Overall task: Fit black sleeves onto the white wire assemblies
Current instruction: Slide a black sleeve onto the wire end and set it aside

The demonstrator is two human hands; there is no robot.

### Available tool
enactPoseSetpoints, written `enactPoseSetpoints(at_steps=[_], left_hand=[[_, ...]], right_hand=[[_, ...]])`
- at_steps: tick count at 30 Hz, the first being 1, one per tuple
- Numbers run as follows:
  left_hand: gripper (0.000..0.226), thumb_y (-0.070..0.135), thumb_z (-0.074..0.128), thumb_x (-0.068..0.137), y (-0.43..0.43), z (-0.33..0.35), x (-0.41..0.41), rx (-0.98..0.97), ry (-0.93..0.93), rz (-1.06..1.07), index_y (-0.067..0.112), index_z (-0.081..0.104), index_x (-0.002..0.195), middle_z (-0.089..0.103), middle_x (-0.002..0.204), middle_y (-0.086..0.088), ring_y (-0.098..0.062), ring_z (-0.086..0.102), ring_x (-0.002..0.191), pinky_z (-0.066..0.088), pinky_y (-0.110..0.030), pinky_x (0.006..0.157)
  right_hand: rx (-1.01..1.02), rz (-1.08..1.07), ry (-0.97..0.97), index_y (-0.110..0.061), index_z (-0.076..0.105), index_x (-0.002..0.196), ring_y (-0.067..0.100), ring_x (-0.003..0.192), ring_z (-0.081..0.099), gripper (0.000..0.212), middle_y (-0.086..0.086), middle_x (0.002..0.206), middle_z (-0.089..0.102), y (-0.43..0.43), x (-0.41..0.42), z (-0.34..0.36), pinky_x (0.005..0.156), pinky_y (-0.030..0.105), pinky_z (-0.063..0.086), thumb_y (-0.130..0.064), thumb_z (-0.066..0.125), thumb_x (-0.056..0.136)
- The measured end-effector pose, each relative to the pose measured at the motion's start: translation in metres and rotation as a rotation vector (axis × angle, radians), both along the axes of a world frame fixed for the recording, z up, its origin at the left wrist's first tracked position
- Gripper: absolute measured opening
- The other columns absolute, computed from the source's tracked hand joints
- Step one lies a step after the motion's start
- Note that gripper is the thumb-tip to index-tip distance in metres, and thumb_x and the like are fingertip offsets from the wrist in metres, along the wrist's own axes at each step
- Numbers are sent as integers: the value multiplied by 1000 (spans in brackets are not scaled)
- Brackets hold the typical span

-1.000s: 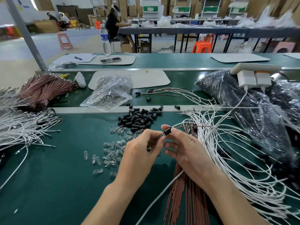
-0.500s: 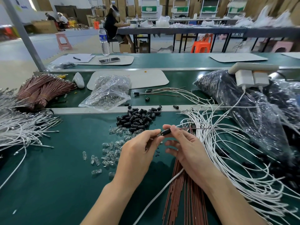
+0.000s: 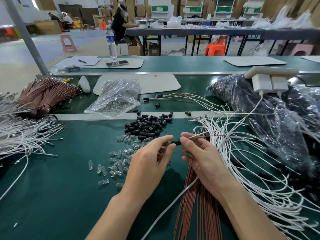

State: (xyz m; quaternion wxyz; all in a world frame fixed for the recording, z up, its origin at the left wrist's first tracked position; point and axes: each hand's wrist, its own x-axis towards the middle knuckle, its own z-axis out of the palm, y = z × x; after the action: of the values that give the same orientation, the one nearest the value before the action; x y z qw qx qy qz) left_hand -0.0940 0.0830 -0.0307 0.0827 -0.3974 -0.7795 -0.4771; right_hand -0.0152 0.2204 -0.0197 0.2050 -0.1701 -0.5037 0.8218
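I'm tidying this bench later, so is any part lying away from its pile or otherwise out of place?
A few black sleeves have strayed from the main heap: one sits on the metal divider strip, another lies on the far belt. Small clear bulbs are scattered loosely. Nothing looks damaged.

Workshop floor (image 3: 52, 49) pale and open, grey slanted post (image 3: 26, 37) at left, long dark table (image 3: 216, 32) on black legs, orange stool (image 3: 215, 48), pink stool (image 3: 68, 43), cardboard boxes (image 3: 47, 26), shelving racks (image 3: 194, 7) along far wall.
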Motion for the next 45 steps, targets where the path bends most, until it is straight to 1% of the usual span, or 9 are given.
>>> enactPoseSetpoints(at_steps=[5, 12, 19, 26, 28, 34, 38, 42, 45], left_hand=[[29, 49, 45, 102, 3, -1, 5, -92, -4, -31, 34, 57, 124, 61, 110, 21, 0, 60, 93, 52, -30, 79], [33, 54, 38, 103, 3, -2, 3, -45, -132, -30, 28, 59, 108, 68, 94, 18, 0, 65, 88, 54, -36, 76], [30, 47, 33, 105, 5, -2, 5, -4, -228, -59, 27, 55, 101, 71, 94, 17, 0, 66, 93, 53, -35, 80], [28, 40, 30, 107, 6, -3, 6, 46, -245, -114, 25, 54, 108, 70, 96, 21, 6, 67, 96, 48, -12, 80], [25, 39, 32, 107, 7, -4, 6, 63, -241, -115, 27, 53, 110, 70, 97, 20, 4, 68, 97, 50, -14, 81], [28, 49, 34, 106, 4, -5, 0, -3, -157, 9, 31, 55, 110, 65, 100, 18, 0, 63, 95, 54, -36, 80], [33, 54, 27, 107, 4, -5, 1, -39, -124, 72, 36, 53, 96, 64, 84, 18, -1, 62, 80, 50, -35, 69], [40, 55, 23, 106, 4, -7, 1, -33, -126, 99, 32, 47, 84, 57, 66, 9, -8, 55, 64, 35, -29, 55], [39, 53, 23, 105, 4, -6, 2, -20, -144, 75, 31, 50, 88, 64, 74, 12, -4, 61, 71, 47, -29, 63]], right_hand=[[91, 19, 20, -25, 82, 87, 11, 83, 73, 17, 1, 89, 77, -7, 0, 1, 61, 18, 55, -29, 79, 71], [139, 45, -2, -26, 81, 93, 20, 94, 76, 19, 7, 99, 79, -9, 1, 2, 62, 18, 56, -36, 74, 79], [191, 71, 29, -29, 79, 91, 22, 100, 75, 16, 7, 103, 78, -11, -1, 0, 61, 19, 56, -40, 71, 83], [191, 104, 47, -32, 77, 89, 25, 102, 74, 17, 8, 105, 78, -11, 0, 0, 62, 20, 57, -46, 69, 82], [185, 102, 54, -31, 77, 89, 24, 103, 74, 16, 9, 105, 78, -11, 0, 1, 62, 21, 57, -44, 68, 84], [180, 76, 44, -29, 78, 89, 25, 101, 75, 12, 8, 106, 78, -14, 0, 2, 58, 21, 57, -33, 66, 88], [208, 85, 30, -27, 78, 89, 23, 100, 75, 12, 7, 105, 78, -15, 1, 3, 60, 22, 58, -31, 67, 88], [230, 121, 39, -21, 74, 94, 22, 104, 74, 13, 6, 108, 78, -15, 1, 0, 63, 24, 59, -30, 66, 90], [252, 130, 40, -16, 72, 98, 21, 106, 73, 18, 6, 108, 77, -14, 1, -2, 65, 24, 60, -30, 64, 91]])
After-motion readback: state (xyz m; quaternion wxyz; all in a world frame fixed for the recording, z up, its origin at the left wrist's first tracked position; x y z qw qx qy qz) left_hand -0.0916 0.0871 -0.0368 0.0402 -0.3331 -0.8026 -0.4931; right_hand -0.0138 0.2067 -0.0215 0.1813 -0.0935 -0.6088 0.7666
